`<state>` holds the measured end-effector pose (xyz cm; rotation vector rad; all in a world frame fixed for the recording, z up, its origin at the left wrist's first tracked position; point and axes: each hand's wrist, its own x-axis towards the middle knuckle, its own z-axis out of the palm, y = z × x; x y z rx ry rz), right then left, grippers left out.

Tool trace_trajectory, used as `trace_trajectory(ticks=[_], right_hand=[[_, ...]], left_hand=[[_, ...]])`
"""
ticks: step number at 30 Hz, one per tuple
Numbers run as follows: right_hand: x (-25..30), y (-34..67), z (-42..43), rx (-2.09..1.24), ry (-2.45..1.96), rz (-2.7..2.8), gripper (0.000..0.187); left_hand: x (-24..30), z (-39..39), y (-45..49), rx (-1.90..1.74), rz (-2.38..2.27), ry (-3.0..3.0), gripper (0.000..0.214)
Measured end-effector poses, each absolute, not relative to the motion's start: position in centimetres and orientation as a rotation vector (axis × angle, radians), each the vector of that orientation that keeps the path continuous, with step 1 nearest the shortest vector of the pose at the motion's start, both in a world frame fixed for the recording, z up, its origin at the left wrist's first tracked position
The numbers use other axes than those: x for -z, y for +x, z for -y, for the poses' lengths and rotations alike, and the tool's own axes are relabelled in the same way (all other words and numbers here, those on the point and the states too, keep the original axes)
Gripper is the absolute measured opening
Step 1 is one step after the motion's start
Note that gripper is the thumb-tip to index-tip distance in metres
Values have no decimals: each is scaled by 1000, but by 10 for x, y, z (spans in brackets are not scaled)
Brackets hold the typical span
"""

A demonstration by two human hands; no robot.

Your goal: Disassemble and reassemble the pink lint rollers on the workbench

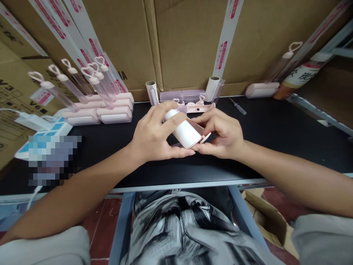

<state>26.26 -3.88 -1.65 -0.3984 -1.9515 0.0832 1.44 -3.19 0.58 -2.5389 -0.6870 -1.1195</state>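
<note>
Above the black tabletop, my left hand (153, 134) is wrapped round a white lint roller refill (185, 133), which lies tilted between both hands. My right hand (224, 134) pinches a pale pink lint roller shell (199, 127) against the roll's right side. How far the two parts fit together is hidden by my fingers. Just behind the hands lie a pink lint roller part (201, 108) with heart-shaped loops and clear purplish covers (182, 96). White rolls stand upright there, one at the left (151, 87) and one at the right (212, 88).
Several pink lint rollers (115, 114) with heart-topped handles stand at the left, another (261, 90) at the right beside a bottle (300, 79). A small screwdriver (239, 106) lies behind my right hand. A power strip (55, 129) sits left. Cardboard boxes (184, 44) wall the back.
</note>
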Motion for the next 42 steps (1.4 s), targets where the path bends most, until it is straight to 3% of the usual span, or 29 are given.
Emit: trace_trajectory(ticks=[29,42], right_hand=[[22,259,33,-137,-367,1899,42],[35,257,31,-319,-359,1881,44]], left_hand=[[-9,33,14,1125,883,-2566,93],[-3,35,19,1121,931,-2534,95]])
